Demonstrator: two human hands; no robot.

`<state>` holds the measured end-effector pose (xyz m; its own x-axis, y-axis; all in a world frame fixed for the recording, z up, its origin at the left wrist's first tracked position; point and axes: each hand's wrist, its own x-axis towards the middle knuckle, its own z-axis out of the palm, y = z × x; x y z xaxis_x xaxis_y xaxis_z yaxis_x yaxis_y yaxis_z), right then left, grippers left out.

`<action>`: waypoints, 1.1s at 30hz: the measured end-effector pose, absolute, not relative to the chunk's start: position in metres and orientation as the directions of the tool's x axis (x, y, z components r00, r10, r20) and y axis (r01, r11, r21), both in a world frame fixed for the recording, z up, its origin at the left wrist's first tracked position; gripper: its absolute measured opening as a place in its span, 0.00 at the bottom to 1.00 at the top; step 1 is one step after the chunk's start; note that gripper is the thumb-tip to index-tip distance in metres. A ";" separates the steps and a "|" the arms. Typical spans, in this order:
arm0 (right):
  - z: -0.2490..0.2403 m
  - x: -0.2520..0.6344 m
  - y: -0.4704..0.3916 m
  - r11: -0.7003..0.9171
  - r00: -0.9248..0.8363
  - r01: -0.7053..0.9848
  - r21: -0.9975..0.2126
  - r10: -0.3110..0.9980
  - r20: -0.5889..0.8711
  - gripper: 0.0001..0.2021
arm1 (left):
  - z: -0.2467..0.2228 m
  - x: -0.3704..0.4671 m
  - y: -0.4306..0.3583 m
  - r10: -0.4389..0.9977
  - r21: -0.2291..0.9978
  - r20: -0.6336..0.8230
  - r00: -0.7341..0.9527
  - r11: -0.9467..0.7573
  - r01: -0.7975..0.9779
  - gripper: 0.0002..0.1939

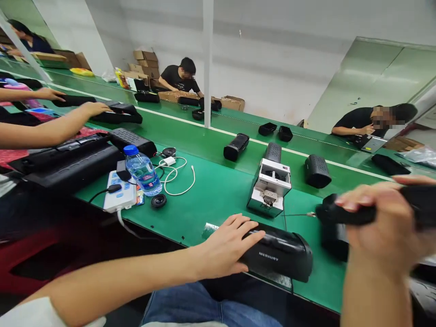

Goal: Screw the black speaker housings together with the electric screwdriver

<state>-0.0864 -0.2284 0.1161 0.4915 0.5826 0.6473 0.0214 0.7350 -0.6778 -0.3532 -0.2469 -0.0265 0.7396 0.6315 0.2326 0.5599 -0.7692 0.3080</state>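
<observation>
On the near edge of the green bench lies a black cylindrical speaker (pixel 279 254) marked MERKURY, on its side. My left hand (pixel 235 243) rests over its left end, fingers spread across the top and thumb down the front. At the right, my right hand (pixel 391 218) is raised and smeared by motion, its fingers wrapped round a dark elongated object (pixel 361 215); its exact kind is unclear. Under and beside that hand stands another black casing (pixel 332 236), partly hidden. Beyond the speaker is a white and grey box-like device (pixel 270 186) with an open top.
Left of me are a water bottle (pixel 143 172), a white power strip (pixel 121 193), a white cable (pixel 179 175) and a loose round driver (pixel 158 200). Black speakers (pixel 236 146) dot the belt (pixel 190 136). A co-worker's arms (pixel 57 122) reach in at left; other people sit opposite.
</observation>
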 end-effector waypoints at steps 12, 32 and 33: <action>0.108 -0.144 -0.132 0.765 0.314 0.190 -0.615 0.546 0.776 0.10 | -0.111 -0.384 -0.231 0.724 0.844 0.284 0.629 -0.500 0.194 0.69; 0.116 -0.153 -0.126 0.647 0.444 0.363 -0.670 0.512 0.735 0.08 | -0.106 -0.388 -0.230 0.741 0.915 0.120 0.660 -0.341 0.216 0.86; 0.116 -0.153 -0.125 0.641 0.445 0.363 -0.677 0.518 0.730 0.08 | -0.106 -0.388 -0.230 0.743 0.916 0.120 0.658 -0.338 0.215 0.85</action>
